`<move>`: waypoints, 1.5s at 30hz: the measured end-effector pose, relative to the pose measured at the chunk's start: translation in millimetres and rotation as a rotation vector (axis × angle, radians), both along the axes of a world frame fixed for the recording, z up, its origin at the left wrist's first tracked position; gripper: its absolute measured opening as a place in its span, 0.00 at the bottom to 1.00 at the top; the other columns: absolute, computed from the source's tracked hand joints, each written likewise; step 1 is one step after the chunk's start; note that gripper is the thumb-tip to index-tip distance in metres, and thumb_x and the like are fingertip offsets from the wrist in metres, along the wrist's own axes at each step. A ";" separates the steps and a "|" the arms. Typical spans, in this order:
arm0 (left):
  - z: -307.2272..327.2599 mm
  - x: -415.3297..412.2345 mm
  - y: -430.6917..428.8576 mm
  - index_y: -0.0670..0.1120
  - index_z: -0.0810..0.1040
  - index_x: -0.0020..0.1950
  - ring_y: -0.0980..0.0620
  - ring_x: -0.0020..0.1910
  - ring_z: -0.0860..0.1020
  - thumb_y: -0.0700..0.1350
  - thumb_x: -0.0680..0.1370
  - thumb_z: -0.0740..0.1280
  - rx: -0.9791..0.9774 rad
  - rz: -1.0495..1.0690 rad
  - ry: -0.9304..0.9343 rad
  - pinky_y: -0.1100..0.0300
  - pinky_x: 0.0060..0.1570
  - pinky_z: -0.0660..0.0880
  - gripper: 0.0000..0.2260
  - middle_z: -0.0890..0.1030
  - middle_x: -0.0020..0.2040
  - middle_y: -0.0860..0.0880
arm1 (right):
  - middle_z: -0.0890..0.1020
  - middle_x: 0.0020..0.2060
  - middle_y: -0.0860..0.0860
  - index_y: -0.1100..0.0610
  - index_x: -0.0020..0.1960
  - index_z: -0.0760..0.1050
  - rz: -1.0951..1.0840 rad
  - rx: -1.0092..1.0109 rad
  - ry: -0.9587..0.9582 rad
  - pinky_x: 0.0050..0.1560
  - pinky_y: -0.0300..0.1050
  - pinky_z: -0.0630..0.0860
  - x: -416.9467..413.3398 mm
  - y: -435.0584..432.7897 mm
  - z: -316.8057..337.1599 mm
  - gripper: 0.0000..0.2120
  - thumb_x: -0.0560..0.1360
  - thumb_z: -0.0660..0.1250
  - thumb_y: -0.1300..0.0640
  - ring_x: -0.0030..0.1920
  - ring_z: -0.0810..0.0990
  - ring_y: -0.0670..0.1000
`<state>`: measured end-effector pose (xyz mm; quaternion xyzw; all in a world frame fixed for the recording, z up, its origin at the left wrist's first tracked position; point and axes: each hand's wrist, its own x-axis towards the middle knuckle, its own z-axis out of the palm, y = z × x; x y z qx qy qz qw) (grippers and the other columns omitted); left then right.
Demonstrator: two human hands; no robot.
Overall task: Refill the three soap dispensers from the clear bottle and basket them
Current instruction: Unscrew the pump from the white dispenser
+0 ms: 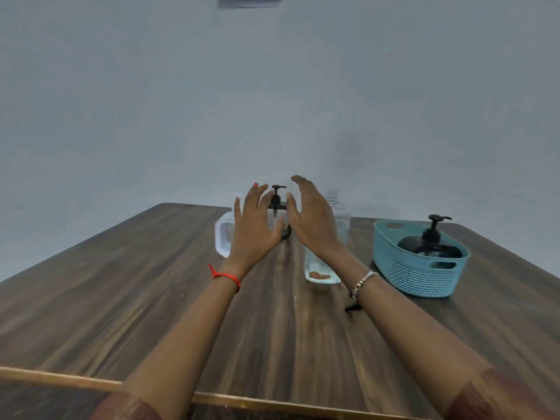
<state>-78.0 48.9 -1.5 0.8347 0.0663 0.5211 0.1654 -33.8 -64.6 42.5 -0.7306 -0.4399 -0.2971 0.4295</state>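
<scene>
While left hand (253,227) and right hand (313,221) hover spread and empty, one clear dispenser (276,197) stands at 12 o'clock, one black dispenser (430,248) in one basket (418,278) at 3 o'clock.

Teal ribbed basket (418,277) holds a black dispenser (430,248); the table (121,283) is dark streaked wood-grain.

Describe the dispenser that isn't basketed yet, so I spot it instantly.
Look to the far end of the wooden table, left of the blue basket. Between the left hand and right hand stands the clear dispenser with a black pump; the black dispenser sits inside the basket.
</scene>
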 end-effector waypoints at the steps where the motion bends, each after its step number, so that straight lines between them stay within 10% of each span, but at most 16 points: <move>1: -7.5 -1.4 10.0 0.42 0.69 0.68 0.49 0.75 0.58 0.51 0.74 0.61 -0.016 0.021 0.020 0.41 0.72 0.52 0.25 0.67 0.72 0.46 | 0.75 0.63 0.55 0.61 0.67 0.67 0.008 -0.019 0.027 0.62 0.45 0.67 -0.2 8.2 -5.7 0.17 0.78 0.58 0.60 0.63 0.73 0.54; 13: -75.8 11.6 87.0 0.41 0.51 0.76 0.43 0.76 0.53 0.50 0.74 0.67 -0.380 0.183 0.305 0.35 0.71 0.50 0.37 0.54 0.76 0.43 | 0.64 0.70 0.57 0.61 0.72 0.57 -0.016 -0.432 0.345 0.64 0.52 0.66 30.6 79.6 -79.1 0.25 0.79 0.58 0.53 0.69 0.66 0.58; 21: -81.6 27.5 105.1 0.41 0.49 0.76 0.44 0.74 0.57 0.48 0.75 0.67 -0.538 0.128 0.269 0.38 0.71 0.50 0.37 0.56 0.76 0.44 | 0.68 0.68 0.58 0.61 0.71 0.59 0.102 -0.327 0.535 0.66 0.48 0.64 51.7 112.2 -92.1 0.28 0.76 0.65 0.54 0.69 0.66 0.56; 26: -80.5 31.8 111.9 0.44 0.63 0.70 0.47 0.65 0.69 0.55 0.70 0.66 -0.545 0.025 0.136 0.48 0.66 0.65 0.32 0.70 0.66 0.46 | 0.75 0.60 0.53 0.60 0.64 0.66 0.156 -0.217 0.599 0.48 0.34 0.62 60.8 129.3 -89.1 0.20 0.74 0.66 0.59 0.59 0.73 0.51; 29: -75.6 32.8 112.6 0.43 0.68 0.66 0.49 0.60 0.73 0.51 0.70 0.68 -0.549 -0.005 0.100 0.68 0.54 0.66 0.26 0.74 0.60 0.46 | 0.73 0.63 0.57 0.63 0.65 0.66 0.151 -0.156 0.666 0.60 0.43 0.67 65.0 136.5 -84.1 0.21 0.75 0.66 0.58 0.64 0.71 0.54; 39: -40.7 6.7 86.6 0.47 0.65 0.63 0.56 0.52 0.75 0.49 0.71 0.73 -0.812 -0.299 0.067 0.66 0.47 0.72 0.26 0.73 0.57 0.51 | 0.74 0.52 0.50 0.60 0.65 0.67 0.233 -0.134 0.668 0.49 0.40 0.68 45.1 77.3 -40.6 0.17 0.77 0.64 0.60 0.50 0.73 0.48; 45: -39.1 -8.9 64.8 0.47 0.76 0.59 0.50 0.52 0.81 0.39 0.70 0.74 -0.801 -0.590 0.141 0.58 0.51 0.78 0.19 0.82 0.54 0.47 | 0.76 0.59 0.56 0.60 0.64 0.69 0.257 -0.177 0.634 0.60 0.49 0.73 16.5 34.7 -26.3 0.16 0.77 0.64 0.61 0.57 0.75 0.54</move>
